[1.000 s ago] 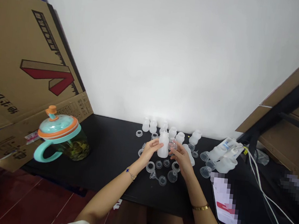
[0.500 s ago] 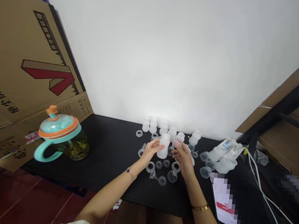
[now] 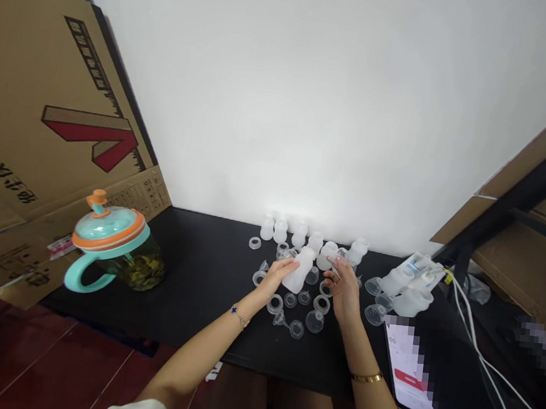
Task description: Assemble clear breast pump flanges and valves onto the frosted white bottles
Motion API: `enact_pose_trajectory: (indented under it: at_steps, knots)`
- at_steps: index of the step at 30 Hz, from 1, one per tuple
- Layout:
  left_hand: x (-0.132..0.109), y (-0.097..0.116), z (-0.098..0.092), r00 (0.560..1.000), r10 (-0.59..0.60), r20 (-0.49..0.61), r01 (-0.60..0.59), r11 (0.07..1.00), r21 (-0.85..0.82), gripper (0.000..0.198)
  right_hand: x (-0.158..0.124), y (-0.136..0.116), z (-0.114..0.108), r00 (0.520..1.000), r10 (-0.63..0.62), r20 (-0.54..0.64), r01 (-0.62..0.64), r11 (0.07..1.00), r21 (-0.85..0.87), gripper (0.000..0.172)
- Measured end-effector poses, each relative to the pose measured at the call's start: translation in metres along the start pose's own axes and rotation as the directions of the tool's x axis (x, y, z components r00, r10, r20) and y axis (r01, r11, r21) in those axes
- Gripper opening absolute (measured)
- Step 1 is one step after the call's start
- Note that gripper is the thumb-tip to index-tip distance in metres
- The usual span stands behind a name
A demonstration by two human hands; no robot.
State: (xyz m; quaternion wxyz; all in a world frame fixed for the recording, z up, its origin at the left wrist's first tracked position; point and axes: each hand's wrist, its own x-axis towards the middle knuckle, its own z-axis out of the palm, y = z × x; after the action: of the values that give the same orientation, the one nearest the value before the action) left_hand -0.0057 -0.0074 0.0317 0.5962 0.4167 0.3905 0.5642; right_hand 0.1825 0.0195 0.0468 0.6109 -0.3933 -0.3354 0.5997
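Long black table [image 3: 195, 294], frosted white plastic baby bottles [image 3: 280, 231] lined along back, clear plastic rings [image 3: 322, 304] scattered in front. Left hand [image 3: 272, 280] curled round one frosted bottle [image 3: 297, 273], fingers wrapping lower body. Bottle held tilted, long axis leaning, neck up toward right hand [image 3: 343, 291]. Left hand nearer bottle. Right hand pinches small clear plastic piece [image 3: 337, 264], near bottle neck, not touching it.

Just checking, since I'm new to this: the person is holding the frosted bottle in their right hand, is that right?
Not quite. The head view shows the frosted bottle in the left hand, the one with the chain bracelet, not in the right hand.
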Motion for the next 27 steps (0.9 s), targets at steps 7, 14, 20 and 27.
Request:
enact_pose_trajectory:
  at_steps: [7,14,20,27]
  knots:
    - [-0.0025,-0.001,0.0026,0.98,-0.078,0.181,0.062,0.994,0.091,0.047,0.0012,-0.0002,-0.001,0.992,-0.089,-0.084,0.085,0.995,-0.049,0.041]
    - [-0.0032,-0.002,0.0048,0.964,-0.083,0.254,0.041,0.985,0.167,0.047,0.0036,0.0032,-0.0031,0.993,-0.101,-0.052,0.101,0.995,-0.008,0.045]
    - [-0.005,-0.0018,0.006,0.958,-0.062,0.279,0.002,0.977,0.212,0.046,0.0022,0.0053,-0.0017,0.997,-0.081,-0.012,0.081,0.997,-0.014,0.041]
    - [-0.0011,-0.0085,0.0043,0.963,-0.05,0.264,-0.005,0.979,0.202,0.045,-0.0012,0.0068,0.0009,0.997,-0.053,0.051,0.055,0.998,-0.041,0.043]
